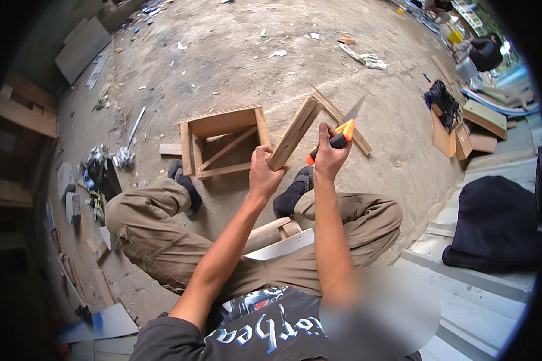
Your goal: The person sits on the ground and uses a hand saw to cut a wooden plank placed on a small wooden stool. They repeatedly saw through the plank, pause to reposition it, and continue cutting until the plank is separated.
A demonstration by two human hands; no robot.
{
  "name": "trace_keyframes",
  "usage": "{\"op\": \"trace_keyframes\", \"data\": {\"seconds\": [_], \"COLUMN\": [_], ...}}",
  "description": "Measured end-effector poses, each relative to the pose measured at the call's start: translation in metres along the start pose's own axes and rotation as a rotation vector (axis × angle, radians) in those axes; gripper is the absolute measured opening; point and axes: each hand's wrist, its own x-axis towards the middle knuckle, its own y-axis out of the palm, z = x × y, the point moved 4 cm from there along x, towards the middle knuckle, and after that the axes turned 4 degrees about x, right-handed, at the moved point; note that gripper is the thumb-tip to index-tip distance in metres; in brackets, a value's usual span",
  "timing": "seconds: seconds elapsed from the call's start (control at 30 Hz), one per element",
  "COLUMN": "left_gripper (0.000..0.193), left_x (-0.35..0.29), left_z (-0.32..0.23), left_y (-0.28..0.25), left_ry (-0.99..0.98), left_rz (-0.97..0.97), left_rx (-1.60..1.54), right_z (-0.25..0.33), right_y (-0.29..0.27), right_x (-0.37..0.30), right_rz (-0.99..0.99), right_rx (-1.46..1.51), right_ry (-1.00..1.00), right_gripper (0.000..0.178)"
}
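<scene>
My left hand [266, 174] is closed around the near end of a wooden board [296, 132], which tilts up and away to the right. In my right hand [331, 154] is a handsaw [339, 139] with an orange and black handle. Its blade points up and away, to the right of the board and apart from it as far as I can see. A small open wooden frame [226, 171] with a diagonal brace stands on the ground just left of my left hand. Beyond the saw lie thin wooden strips [360, 142].
Between my legs are wooden pieces [270, 228] and a white panel [283, 246]. A black cloth item [494, 222] rests on ridged metal sheeting at right. Offcuts [485, 117] and a black bag [442, 99] lie farther off. Another person [485, 53] is at the far right.
</scene>
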Motion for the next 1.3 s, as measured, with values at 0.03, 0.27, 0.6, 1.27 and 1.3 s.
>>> {"op": "trace_keyframes", "data": {"seconds": [0.03,0.27,0.6,1.27,1.3], "left_gripper": [0.063,0.053,0.102,0.068,0.066], "left_x": [-0.001,0.016,0.108,0.152,0.146], "left_z": [0.000,0.038,0.192,0.262,0.255], "left_y": [-0.004,-0.031,-0.147,-0.147,-0.139], "left_ry": [-0.007,0.028,-0.443,-0.687,-0.687], "left_rz": [-0.015,0.100,-0.191,-0.210,-0.241], "left_rx": [-0.004,-0.180,0.628,0.088,0.029], "right_z": [0.000,-0.025,-0.045,-0.118,-0.116], "right_y": [0.009,0.065,0.130,0.172,0.168], "right_x": [-0.004,-0.003,0.036,0.012,0.015], "right_rz": [0.033,0.219,0.382,0.481,0.483], "right_rx": [-0.019,-0.099,-0.121,-0.339,-0.344], "right_ry": [-0.006,0.023,0.059,0.156,0.155], "right_gripper": [0.061,0.047,0.033,0.044,0.044]}}
